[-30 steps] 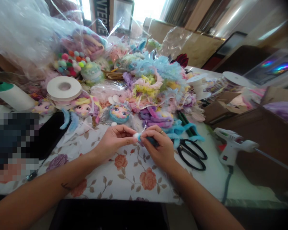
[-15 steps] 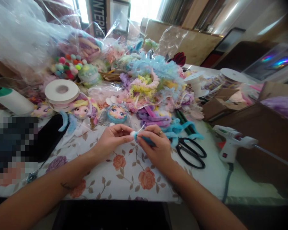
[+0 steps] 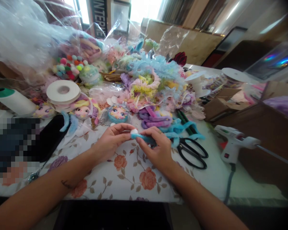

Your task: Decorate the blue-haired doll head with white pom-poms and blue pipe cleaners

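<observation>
Over the flowered cloth, both my hands meet in front of the doll heads. My left hand is closed in a pinch at a small white pom-pom. Just below the pom-pom runs the end of a light blue fuzzy strip, pinched by my right hand between thumb and fingers. The pom-pom and strip appear to touch; my fingers partly cover both. Behind my hands sits a doll head with grey-blue hair. More blue fuzzy strip lies beyond my right hand, beside black-handled scissors.
A white glue gun stands at the right before a cardboard box. A ribbon spool, a thread cone and a black phone-like slab lie at the left. Ruffled trims and plastic bags heap up behind.
The pom-pom now shows above the blue strip, whose end reaches across to my left fingertips. The beaded strand seen between my hands is no longer visible there. The view has shifted slightly.
</observation>
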The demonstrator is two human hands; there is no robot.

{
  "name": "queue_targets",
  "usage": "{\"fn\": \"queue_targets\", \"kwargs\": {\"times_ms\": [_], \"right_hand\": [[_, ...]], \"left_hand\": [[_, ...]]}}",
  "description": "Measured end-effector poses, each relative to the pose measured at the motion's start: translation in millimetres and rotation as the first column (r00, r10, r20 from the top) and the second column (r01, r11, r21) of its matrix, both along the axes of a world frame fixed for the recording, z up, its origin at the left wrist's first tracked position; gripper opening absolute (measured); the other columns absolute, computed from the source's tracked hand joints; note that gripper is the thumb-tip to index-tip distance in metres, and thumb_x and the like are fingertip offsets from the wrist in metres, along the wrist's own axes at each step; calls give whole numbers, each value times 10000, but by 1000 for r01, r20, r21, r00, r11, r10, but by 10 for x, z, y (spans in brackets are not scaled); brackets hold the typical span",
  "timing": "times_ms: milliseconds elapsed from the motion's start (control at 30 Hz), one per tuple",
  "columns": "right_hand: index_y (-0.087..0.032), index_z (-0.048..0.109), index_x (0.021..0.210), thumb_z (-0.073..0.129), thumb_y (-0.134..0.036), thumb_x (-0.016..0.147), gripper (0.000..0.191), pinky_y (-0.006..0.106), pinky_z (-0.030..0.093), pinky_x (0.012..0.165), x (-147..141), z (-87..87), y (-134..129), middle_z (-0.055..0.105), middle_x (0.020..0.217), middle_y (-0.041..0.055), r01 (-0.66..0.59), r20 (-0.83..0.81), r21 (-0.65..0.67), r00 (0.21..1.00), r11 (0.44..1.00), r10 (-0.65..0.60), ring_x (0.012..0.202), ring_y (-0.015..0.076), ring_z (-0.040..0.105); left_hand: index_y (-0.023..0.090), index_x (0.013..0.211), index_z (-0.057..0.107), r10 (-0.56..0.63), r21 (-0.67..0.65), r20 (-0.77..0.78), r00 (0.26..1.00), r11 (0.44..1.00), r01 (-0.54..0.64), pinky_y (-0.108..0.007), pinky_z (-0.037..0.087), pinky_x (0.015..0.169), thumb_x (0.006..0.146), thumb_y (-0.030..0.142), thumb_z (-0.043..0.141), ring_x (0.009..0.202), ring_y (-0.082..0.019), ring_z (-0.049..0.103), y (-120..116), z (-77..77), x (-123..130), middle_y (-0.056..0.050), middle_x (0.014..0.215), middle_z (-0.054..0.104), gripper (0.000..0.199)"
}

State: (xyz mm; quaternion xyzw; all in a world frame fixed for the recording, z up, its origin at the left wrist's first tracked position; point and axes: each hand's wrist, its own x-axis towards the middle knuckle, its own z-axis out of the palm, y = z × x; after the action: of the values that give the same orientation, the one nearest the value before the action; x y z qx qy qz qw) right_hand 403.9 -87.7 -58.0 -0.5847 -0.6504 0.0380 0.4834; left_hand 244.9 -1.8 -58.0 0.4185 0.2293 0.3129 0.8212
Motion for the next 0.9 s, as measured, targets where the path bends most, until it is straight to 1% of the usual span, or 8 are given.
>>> {"fn": "queue_targets", "kwargs": {"times_ms": [133, 300, 433, 633, 767, 900], "right_hand": [[-227, 579, 818, 643, -218, 846, 71, 280, 474, 607, -5, 3, -2, 566, 748, 7, 2, 33, 28, 999, 1000, -3, 660, 149, 554], [-232, 561, 822, 645, -190, 852, 99, 278, 480, 608, -20, -28, -14, 593, 747, 18, -20, 108, 91, 994, 996, 10, 682, 157, 581], [-239, 574, 857, 640, -179, 846, 90, 285, 492, 604, -27, -50, -30, 613, 773, 28, -42, 154, 102, 988, 994, 26, 674, 162, 597], [-238, 570, 871, 644, -145, 839, 123, 279, 493, 632, -26, -9, -53, 619, 805, 32, -62, 125, 120, 991, 991, 47, 720, 160, 603], [-232, 545, 836, 630, -144, 852, 123, 279, 491, 636, -29, 8, -50, 604, 781, 21, -58, 98, 126, 994, 990, 46, 716, 158, 589], [-218, 533, 815, 628, -128, 849, 135, 257, 488, 641, -37, 6, -43, 581, 755, 1, -52, 84, 149, 996, 988, 40, 703, 137, 578]], "left_hand": [[168, 881, 738, -19, 2, 8, 1000, 1000, 19, -280, 462, 849, 701, 180, 783, 867, -151, 627, -6, 31, -6, -41, 921, 698, 186], [164, 859, 727, -9, 8, -61, 998, 1000, 10, -263, 464, 797, 621, 159, 839, 824, -136, 612, -10, 31, -6, -25, 875, 680, 263], [169, 871, 727, -10, 62, -70, 997, 998, 15, -251, 462, 787, 659, 185, 826, 823, -132, 610, 6, -3, -6, -23, 871, 675, 234], [178, 883, 732, -26, 109, -73, 997, 993, 34, -246, 468, 815, 707, 203, 803, 848, -134, 617, 21, -3, -21, -26, 893, 684, 191], [186, 875, 733, -34, 131, -67, 997, 991, 42, -230, 476, 795, 702, 198, 809, 838, -124, 619, 24, -12, -19, -21, 886, 687, 189], [185, 857, 727, -59, 141, -66, 996, 988, 68, -218, 479, 759, 704, 199, 803, 808, -114, 622, 27, -19, -16, -15, 866, 682, 172]]}}
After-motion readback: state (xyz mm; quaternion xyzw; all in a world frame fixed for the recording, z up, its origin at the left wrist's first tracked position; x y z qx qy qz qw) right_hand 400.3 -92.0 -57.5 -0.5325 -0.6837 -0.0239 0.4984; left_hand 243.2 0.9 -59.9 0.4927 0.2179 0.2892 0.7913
